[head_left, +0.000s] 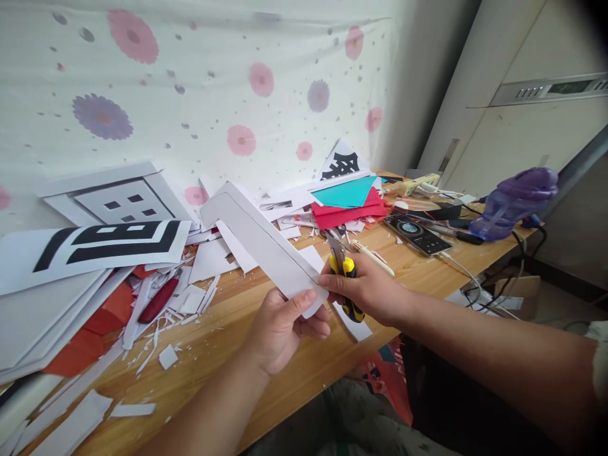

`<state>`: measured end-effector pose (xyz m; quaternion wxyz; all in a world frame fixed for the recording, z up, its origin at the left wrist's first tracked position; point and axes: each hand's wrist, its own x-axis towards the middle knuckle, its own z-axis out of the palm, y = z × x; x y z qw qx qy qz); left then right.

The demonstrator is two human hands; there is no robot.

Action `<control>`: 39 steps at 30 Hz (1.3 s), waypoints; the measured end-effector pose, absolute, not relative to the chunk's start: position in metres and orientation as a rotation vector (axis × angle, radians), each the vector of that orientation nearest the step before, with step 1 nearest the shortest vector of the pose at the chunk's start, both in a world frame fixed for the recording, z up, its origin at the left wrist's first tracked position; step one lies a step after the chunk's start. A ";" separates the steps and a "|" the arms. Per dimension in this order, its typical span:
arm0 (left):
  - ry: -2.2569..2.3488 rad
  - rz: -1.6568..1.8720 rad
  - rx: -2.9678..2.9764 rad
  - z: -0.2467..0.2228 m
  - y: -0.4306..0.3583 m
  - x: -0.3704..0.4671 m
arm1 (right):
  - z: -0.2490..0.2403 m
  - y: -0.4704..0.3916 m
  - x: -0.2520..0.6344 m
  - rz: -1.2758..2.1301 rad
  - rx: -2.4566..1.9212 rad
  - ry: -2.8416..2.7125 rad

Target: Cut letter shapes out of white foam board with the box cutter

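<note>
A long white strip of foam board or card [266, 244], bent at its far end and marked with a dark line along its length, is held tilted above the table. My left hand [280, 329] grips its near end, thumb on top and fingers beneath. My right hand [375, 288] is closed round a yellow-and-black utility knife [350, 269]. The knife's metal end points away from me, and the thumb and fingertip of this hand also touch the strip's right edge. Beneath my hands, another white strip [355, 328] lies on the wooden table [228, 386].
White scraps [190, 299] and a red-handled tool [159, 299] lie at left, beside sheets with black printed characters [111, 244]. Turquoise paper [349, 192] rests on red paper [351, 212]. At right are a phone [418, 234], cables and a purple bottle [513, 202].
</note>
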<state>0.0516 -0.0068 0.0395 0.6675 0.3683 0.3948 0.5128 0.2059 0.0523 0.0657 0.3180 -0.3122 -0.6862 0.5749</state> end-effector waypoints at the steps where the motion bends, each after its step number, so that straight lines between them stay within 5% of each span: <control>1: 0.881 1.178 0.809 0.040 -0.007 0.053 | 0.066 0.052 0.206 1.499 -0.810 -1.828; 13: 0.708 1.251 0.746 0.050 -0.012 0.053 | 0.050 0.063 0.222 0.291 -0.619 -2.489; 39: 0.547 1.137 0.771 0.047 -0.019 0.056 | 0.049 0.061 0.218 0.205 -0.517 -2.517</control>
